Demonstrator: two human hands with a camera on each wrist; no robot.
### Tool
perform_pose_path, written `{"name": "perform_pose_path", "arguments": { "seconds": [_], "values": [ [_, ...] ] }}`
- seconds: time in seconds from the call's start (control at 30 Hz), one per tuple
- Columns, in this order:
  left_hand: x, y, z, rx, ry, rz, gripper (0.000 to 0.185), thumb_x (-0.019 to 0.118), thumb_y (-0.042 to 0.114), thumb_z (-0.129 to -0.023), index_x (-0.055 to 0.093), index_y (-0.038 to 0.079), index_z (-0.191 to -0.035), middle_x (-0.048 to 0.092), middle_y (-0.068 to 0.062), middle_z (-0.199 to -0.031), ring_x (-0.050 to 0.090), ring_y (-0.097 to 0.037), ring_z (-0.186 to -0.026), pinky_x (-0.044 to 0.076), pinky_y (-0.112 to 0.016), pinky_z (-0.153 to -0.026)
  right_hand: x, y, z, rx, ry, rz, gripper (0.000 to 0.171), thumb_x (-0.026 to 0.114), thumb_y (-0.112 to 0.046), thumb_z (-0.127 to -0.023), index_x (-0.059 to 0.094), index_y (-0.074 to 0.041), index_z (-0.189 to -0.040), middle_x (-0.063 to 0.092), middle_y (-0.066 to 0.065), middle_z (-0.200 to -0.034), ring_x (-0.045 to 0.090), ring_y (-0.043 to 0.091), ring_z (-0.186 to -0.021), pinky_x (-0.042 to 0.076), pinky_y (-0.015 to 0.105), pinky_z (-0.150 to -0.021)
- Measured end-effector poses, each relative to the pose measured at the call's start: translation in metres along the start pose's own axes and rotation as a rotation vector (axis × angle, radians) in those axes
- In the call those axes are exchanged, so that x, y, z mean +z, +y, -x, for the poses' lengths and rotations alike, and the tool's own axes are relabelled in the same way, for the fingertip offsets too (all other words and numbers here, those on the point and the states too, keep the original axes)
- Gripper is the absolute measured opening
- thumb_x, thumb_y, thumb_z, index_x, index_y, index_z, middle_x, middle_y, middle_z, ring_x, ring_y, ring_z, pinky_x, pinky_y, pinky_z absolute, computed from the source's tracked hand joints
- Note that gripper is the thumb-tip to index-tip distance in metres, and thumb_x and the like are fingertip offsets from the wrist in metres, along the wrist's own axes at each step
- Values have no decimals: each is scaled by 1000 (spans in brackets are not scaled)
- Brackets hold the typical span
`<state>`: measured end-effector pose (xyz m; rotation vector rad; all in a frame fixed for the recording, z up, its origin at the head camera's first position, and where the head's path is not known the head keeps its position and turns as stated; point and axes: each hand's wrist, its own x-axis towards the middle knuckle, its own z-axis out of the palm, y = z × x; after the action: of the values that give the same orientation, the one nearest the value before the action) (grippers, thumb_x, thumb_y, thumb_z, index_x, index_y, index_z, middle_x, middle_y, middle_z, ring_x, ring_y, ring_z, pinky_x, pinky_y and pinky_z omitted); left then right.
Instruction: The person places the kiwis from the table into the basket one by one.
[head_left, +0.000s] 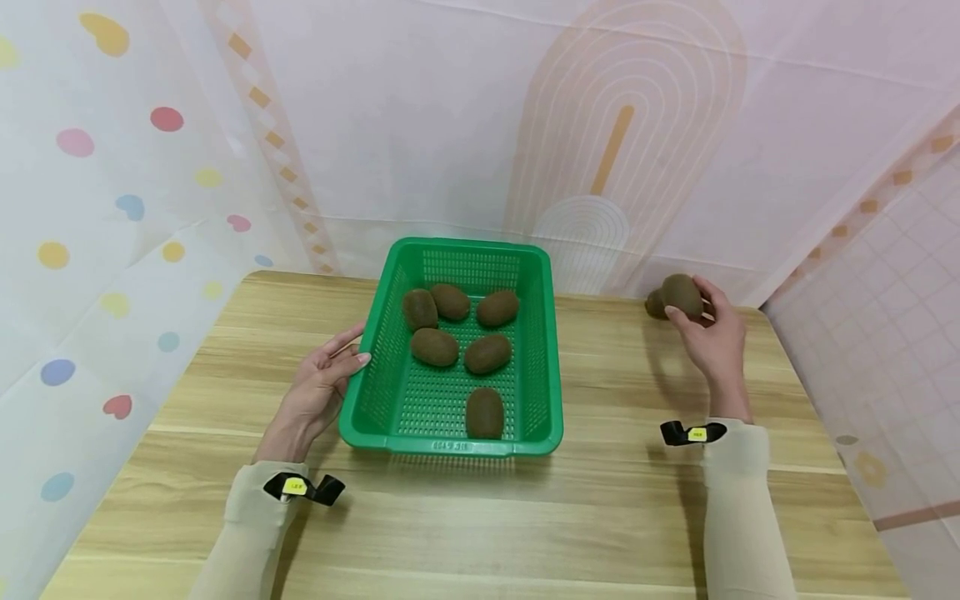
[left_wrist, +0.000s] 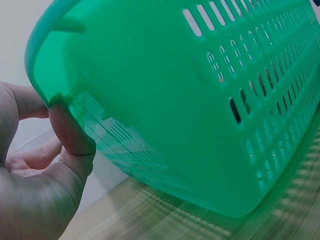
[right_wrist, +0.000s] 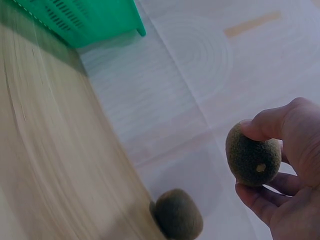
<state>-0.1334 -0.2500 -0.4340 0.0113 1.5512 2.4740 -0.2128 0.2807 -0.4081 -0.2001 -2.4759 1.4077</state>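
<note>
My right hand [head_left: 716, 333] holds a brown kiwi [right_wrist: 253, 155] between thumb and fingers, raised at the back right of the table. A second kiwi [right_wrist: 178, 214] lies near the back edge, partly hidden behind the held one in the head view. At the left side of a green plastic basket [head_left: 557, 375], my left hand [head_left: 318, 387] grips the rim, its thumb [left_wrist: 70, 127] at the edge. Inside the basket lie several kiwis, among them one kiwi [head_left: 484, 413] near the front wall and another kiwi [head_left: 498, 308] toward the back.
The basket stands on a wood-grain table [head_left: 480, 525], around its middle. A patterned cloth backdrop [head_left: 420, 125] rises right behind the table's back edge, with more cloth at the left and right sides.
</note>
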Motion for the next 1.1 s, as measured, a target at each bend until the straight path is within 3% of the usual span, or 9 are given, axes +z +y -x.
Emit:
{"name": "perform_pose_path", "arguments": {
  "seconds": [0.2,0.33,0.6,1.1],
  "values": [
    [0,0,0,-3,-1,1,72,59,-3,-101,21,2,-162,73,-3,-118,75,-12,-100,64,-26,-86,4,-13,4,-6,-26,-7,64,73,-22,-96,48,-20,-155,55,15,-150,56,32,-132,52,34,-103],
    [0,1,0,-6,-2,7,71,59,-3,-101,22,2,-162,73,-2,-120,75,-11,-101,64,-26,-87,8,-21,6,-36,-41,-14,64,75,-22,-95,49,-21,-154,56,15,-149,56,31,-132,53,38,-106],
    [1,1,0,-9,0,12,69,59,-3,-101,25,2,-161,73,-2,-119,75,-12,-102,64,-26,-87,13,-32,12,-113,-101,-11,65,75,-22,-95,48,-23,-155,52,13,-153,55,32,-133,50,32,-103],
    [0,0,0,5,-8,10,69,59,-3,-101,25,1,-161,74,-3,-113,75,-12,-98,64,-27,-85,31,-52,26,-308,-165,-86,64,78,-9,-91,54,-13,-149,57,14,-147,58,31,-127,45,4,-91]
  ]
}}
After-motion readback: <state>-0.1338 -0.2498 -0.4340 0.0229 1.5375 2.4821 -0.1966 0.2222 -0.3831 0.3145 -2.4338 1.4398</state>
